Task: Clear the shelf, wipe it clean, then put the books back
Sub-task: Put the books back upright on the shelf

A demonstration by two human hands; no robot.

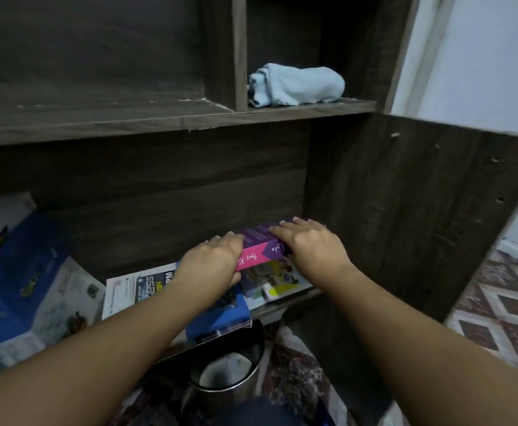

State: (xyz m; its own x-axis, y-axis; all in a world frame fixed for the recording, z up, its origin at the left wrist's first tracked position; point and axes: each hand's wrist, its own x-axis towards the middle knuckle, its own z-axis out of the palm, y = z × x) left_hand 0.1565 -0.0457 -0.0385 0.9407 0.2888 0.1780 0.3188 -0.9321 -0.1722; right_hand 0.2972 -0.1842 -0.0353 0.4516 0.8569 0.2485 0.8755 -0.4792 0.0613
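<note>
Headroom is wide above the purple book (264, 250): the lower compartment stands tall under the upper shelf (159, 121). To the right the dark side panel (405, 210) rises just beside the book's end, leaving little room there. The book lies flat on top of a stack of magazines (147, 287) and a blue book (221, 315), whose corner juts past the shelf's front edge, above a metal bin (227, 376). The left hand (211, 262) grips the book's pink end, fingers curled over it. The right hand (307, 244) clasps the purple end, fingers lying across the top cover to its far edge. Both forearms reach forward, wrists low. A light blue cloth (294, 84) sits bunched in the upper right compartment.
</note>
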